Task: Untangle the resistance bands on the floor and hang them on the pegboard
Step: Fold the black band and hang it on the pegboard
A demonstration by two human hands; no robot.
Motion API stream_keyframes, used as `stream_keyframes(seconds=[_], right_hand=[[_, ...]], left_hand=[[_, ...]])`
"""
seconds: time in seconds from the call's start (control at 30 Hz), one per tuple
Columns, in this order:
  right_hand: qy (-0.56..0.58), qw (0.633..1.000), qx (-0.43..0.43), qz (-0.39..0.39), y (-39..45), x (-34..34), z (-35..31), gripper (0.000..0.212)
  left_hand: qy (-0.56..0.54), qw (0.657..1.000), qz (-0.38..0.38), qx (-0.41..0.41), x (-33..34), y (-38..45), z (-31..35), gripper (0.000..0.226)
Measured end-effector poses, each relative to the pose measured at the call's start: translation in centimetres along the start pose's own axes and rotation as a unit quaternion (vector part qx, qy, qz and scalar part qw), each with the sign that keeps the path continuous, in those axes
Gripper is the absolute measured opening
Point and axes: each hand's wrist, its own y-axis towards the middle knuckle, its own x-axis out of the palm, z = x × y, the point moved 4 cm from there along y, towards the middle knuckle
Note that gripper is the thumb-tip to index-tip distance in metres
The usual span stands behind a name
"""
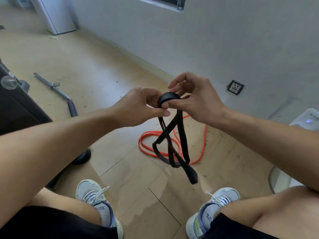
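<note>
A crouching person holds a flat black rubber resistance band [174, 144] up in front of them, above a pale wood-plank floor [89, 62]. The left hand [138, 106] has its fingers curled, thumb and fingertips pinching the band's top loop from the left side. The right hand [193, 99] pinches the same loop from the right with thumb and forefinger, its other fingers bent and raised clear above the band. Between the two hands the band arches in a short, tight hump; below them its twisted strands hang down and cross one another, the lowest fold dangling near the floor between a pair of light grey lace-up sneakers [96, 202].

Behind the hanging black strands, a thin orange-red rubber resistance band [146, 147] lies on the floor in loose, overlapping loops, close to a grey-white wall [224, 40].

Further left on the floor rests a silver metal bar with a dark grip [57, 90]. A white wall socket [235, 87] sits low on the wall at right, and a white device with a small blue light [307, 119] shows at the right edge. A white cabinet [55, 14] stands in the far left corner.
</note>
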Motion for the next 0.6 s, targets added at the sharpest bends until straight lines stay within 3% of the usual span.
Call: stream_keyframes(seconds=[0.4, 0.6], right_hand=[[0.017, 1.0, 0.004, -0.019, -0.4, -0.8, 0.0, 0.041], [0.057, 0.997, 0.013, -0.045, 0.0, -0.4, 0.4, 0.044]], left_hand=[[-0.006, 0.999, 0.039, -0.01, -1.0, -0.4, 0.4, 0.02], [-0.061, 0.996, 0.063, -0.025, -2.1, -0.6, 0.1, 0.02]])
